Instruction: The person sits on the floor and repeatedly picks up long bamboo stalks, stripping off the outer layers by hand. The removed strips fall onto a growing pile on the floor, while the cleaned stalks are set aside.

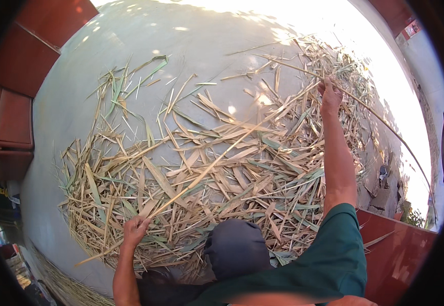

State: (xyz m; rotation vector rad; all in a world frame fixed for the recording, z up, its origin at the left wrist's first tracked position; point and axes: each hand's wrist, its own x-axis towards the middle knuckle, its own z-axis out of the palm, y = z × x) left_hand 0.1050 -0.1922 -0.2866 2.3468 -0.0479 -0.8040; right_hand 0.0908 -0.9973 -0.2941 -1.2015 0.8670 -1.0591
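Observation:
A long, pale yellow reed stalk (217, 166) slants across the view from lower left to upper right. Near its lower end, my left hand (135, 230) is closed around it, and a short length sticks out past the fist. Out at the upper right, with the arm stretched, my right hand (330, 97) pinches the stalk's far part. A second thin stalk (380, 116) passes by the same fingertips and curves down to the right; whether it is held too, I cannot tell. Beneath both hands lies a wide heap of dry leaves and husks (232, 188), tan with some green.
Red panels (15, 117) stand along the left, and another red surface (397, 250) is at the lower right. Loose green leaves (125, 92) lie on the grey floor (191, 46). A bundle of thin stalks (64, 280) rests at the lower left. Broken masonry (382, 199) is at the right.

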